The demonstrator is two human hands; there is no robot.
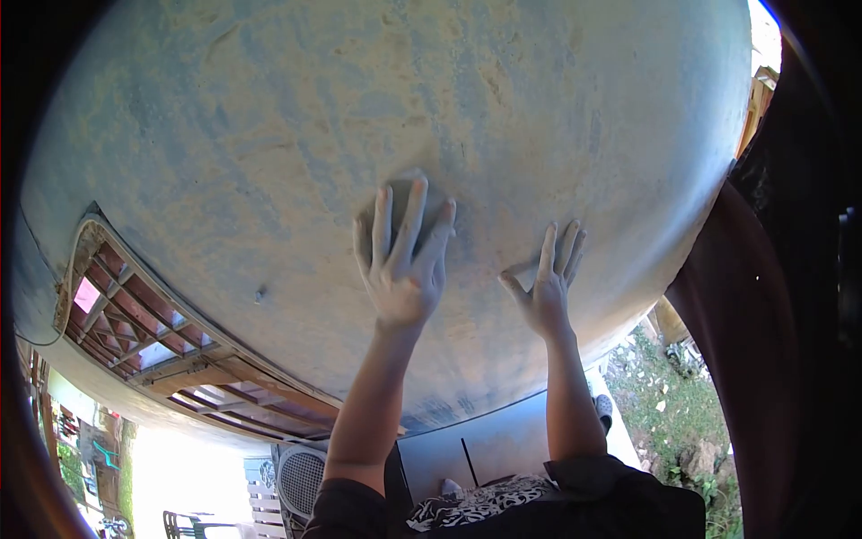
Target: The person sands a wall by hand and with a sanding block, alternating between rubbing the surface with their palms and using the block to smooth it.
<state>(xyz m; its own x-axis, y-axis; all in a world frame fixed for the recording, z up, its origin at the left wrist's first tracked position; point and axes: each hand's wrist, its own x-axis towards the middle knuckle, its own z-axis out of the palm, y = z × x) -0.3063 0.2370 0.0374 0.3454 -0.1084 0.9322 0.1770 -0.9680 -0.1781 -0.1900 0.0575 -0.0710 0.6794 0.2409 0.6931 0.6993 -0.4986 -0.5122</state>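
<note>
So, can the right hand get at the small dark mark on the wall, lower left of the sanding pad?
Probably not as things stand. The right hand is flat on the wall, and the left hand, pressing the sanding pad, lies between it and the dark mark.

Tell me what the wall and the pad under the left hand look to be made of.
Wall: looks like plaster or cement render, matt and chalky, with patchy blue-grey paint worn to sandy tan and faint swirl marks. Pad under the left hand: grey, flat and thin, probably sandpaper or an abrasive sponge; mostly covered, so uncertain. The right hand lies bare on the wall.
</note>
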